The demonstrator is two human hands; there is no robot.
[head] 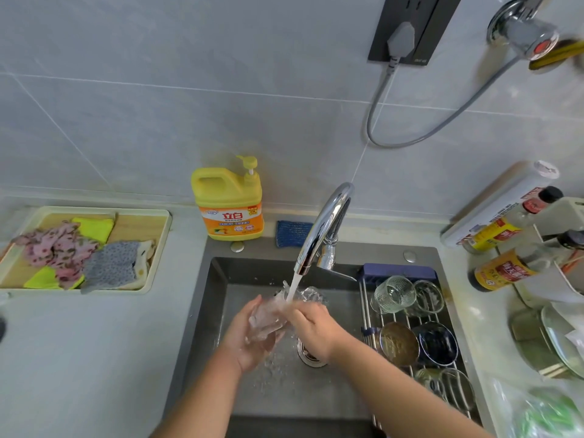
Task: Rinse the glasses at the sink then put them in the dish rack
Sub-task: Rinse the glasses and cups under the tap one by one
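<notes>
A clear ribbed glass (268,317) is tilted under the running stream from the chrome tap (325,229), over the dark sink (215,311). My left hand (249,339) cups the glass from below and the left. My right hand (313,327) grips its right side near the rim, where water splashes. On the right half of the sink lies the wire dish rack (373,314), which holds two clear ribbed glasses (395,294) at its far end, an amber glass (399,343) and a dark blue glass (437,343) in the middle, and clear glasses (448,384) nearer me.
A yellow detergent bottle (229,203) and a blue sponge (292,233) stand behind the sink. Left on the counter is a tray of cloths (79,251). Sauce bottles (502,270), plates (559,339) and a green bag (550,412) crowd the right counter. A drain (308,354) sits below my right hand.
</notes>
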